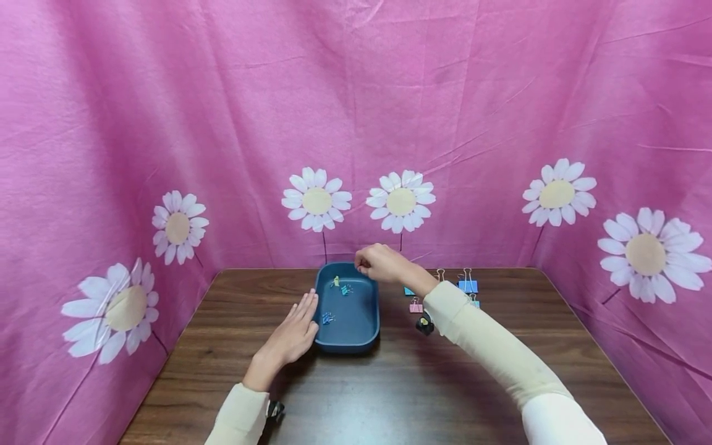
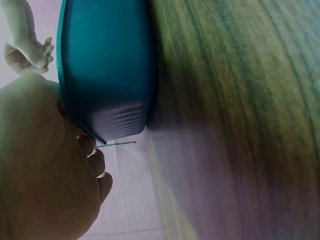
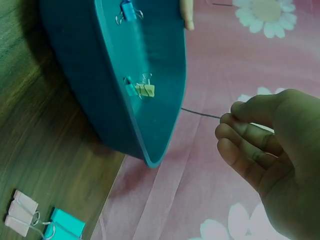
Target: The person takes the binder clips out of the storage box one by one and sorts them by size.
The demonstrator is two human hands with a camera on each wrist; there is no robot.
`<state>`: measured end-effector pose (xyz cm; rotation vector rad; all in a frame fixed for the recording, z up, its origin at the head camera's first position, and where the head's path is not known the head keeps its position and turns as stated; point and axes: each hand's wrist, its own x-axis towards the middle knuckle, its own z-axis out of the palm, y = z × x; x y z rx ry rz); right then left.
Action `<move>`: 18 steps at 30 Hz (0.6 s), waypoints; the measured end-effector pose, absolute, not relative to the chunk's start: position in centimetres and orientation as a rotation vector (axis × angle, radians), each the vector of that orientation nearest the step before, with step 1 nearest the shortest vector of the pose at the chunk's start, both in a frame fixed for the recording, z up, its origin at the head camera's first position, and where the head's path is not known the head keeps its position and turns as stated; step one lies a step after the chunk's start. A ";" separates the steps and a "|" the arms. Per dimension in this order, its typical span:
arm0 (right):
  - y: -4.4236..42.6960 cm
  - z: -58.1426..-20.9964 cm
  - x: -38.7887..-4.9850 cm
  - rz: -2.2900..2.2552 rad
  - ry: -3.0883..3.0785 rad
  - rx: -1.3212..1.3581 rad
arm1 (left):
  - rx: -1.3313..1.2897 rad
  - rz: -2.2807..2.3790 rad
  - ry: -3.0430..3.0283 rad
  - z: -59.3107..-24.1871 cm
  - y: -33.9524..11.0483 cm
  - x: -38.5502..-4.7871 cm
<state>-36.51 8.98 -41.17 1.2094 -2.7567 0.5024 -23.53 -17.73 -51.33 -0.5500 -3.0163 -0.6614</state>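
A dark blue tray (image 1: 347,341) holds a yellow clip (image 1: 336,281), a teal clip (image 1: 345,290) beside it and a blue clip (image 1: 327,319) nearer the front. My left hand (image 1: 292,330) rests with straight fingers against the tray's left rim; the left wrist view shows its palm side (image 2: 45,165) by the tray wall (image 2: 110,65). Above the tray's far right corner is my right hand (image 1: 381,262), fingers curled. In the right wrist view, the thumb of my right hand (image 3: 270,145) meets the index finger, with nothing visible between them.
Right of the tray lie a pink clip (image 1: 416,308), a teal clip (image 1: 408,290), a large blue clip (image 1: 468,286) and a light blue clip (image 1: 474,301), some partly behind my right arm. A pink curtain (image 1: 356,111) with printed daisies stands behind the wooden table (image 1: 356,395).
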 end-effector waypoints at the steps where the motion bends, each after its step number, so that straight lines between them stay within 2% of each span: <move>1: 8.7 -41.2 -36.6 0.489 -2.760 1.217 | -0.550 -0.659 -3.019 -51.3 -17.7 -23.5; 18: 5.1 -42.0 -37.3 0.379 -2.854 1.273 | -0.575 -0.651 -2.993 -51.5 -17.7 -23.5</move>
